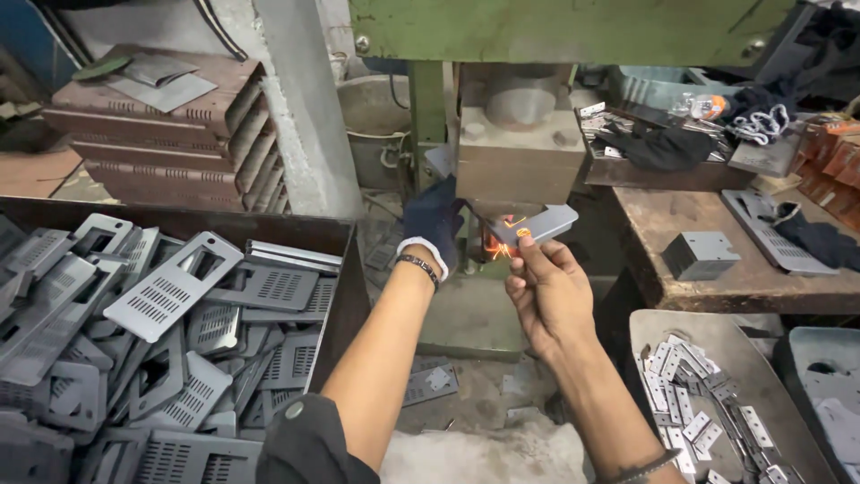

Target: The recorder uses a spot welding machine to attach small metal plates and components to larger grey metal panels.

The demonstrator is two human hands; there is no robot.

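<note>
Under the green press head (pixel 573 31), at the grey steel die block (pixel 520 152): flat grey sheet-metal plate (pixel 536 224), rectangular, smooth, lit by orange sparks at its lower edge. Pinched at that near edge by bare right hand (pixel 546 296), fingers pressed together on it. Left hand (pixel 433 224) in dark glove behind the plate, reaching under the block; grip impossible to tell, fingertips hidden. Far end of plate lost in shadow. Perforated grey panels (pixel 170 296) heaped at left.
</note>
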